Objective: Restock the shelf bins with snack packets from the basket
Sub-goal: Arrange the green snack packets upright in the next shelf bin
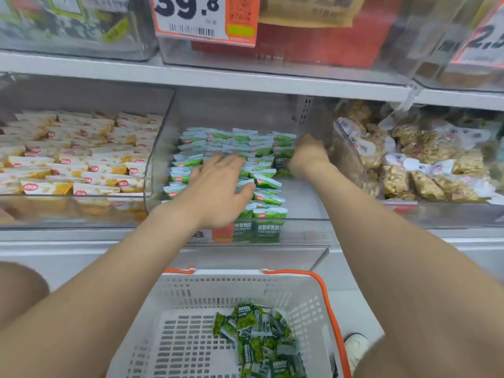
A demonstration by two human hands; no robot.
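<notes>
Two hands: left hand flat on green packets; right hand, grip unclear, at rows' edge beside bare bin floor.

The light is bright, flat and white, falling from overhead, so shadows stay faint: only a soft grey gathers under the upper shelf edge at the back of the bins. The clear bin fronts carry a milky glare that veils what sits behind them. The price tag up top is smeared, and the far right of the shelf looks hazy. The fingertips of the left hand are blurred. The near basket looks sharpest. The wide lens bows the shelf lines and swells the forearms at the near corners.
</notes>
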